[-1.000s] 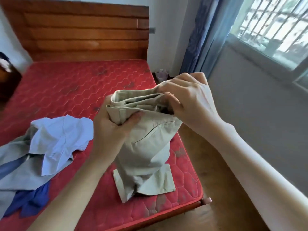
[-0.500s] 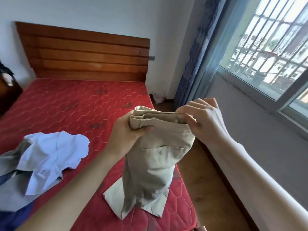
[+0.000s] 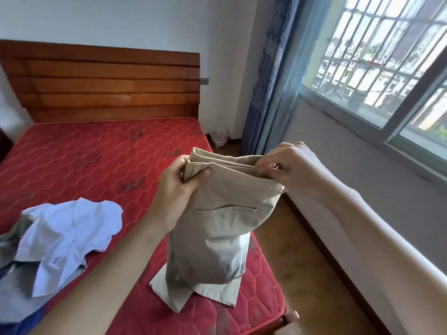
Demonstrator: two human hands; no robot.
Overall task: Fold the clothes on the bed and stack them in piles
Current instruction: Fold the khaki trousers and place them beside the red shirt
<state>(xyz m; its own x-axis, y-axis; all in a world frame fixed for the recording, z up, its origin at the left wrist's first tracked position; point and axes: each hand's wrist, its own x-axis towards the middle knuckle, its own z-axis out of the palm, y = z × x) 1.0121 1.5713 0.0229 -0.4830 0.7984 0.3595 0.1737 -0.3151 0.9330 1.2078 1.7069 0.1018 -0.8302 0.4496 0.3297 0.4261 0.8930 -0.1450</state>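
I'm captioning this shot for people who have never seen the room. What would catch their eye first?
First, the beige trousers held up in the middle of the view, the left hand and the right hand each gripping an end of the waistband, the hems resting on the red mattress. Next, the crumpled pale blue shirt lying at lower left on the mattress, and the bright barred window at upper right.

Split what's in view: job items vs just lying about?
Job:
- beige trousers, gripped at the waistband by left hand and right hand
- unfolded clothes heap
- red mattress

Lying about:
- white bag on floor
- blue curtain
- window
- headboard
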